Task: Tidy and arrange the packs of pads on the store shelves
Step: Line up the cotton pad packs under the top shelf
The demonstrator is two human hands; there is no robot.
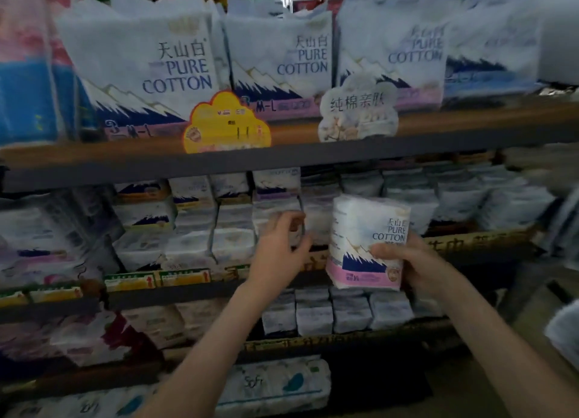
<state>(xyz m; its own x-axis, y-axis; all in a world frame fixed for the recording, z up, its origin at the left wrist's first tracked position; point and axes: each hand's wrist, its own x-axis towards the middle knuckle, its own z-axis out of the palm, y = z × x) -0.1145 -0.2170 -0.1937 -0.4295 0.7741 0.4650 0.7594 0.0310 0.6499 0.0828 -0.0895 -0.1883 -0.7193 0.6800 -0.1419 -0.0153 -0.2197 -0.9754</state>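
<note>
My right hand (410,262) grips a white "PURE COTTON" pack of pads (366,239) with a blue mountain and a pink band, held upright in front of the middle shelf (200,287). My left hand (282,245) reaches toward the stacked white packs (275,211) on that shelf, fingers curled and apart, touching or nearly touching the front of one pack. Whether it grips the pack is unclear. A dark gap shows between the stacked packs and the held pack.
Large "PURE COTTON" bags (150,70) stand on the top shelf (313,154) behind a yellow price tag (227,125) and a white cloud-shaped sign (357,109). Smaller packs (332,314) fill the lower shelf. A blue and pink pack (25,73) stands at far left.
</note>
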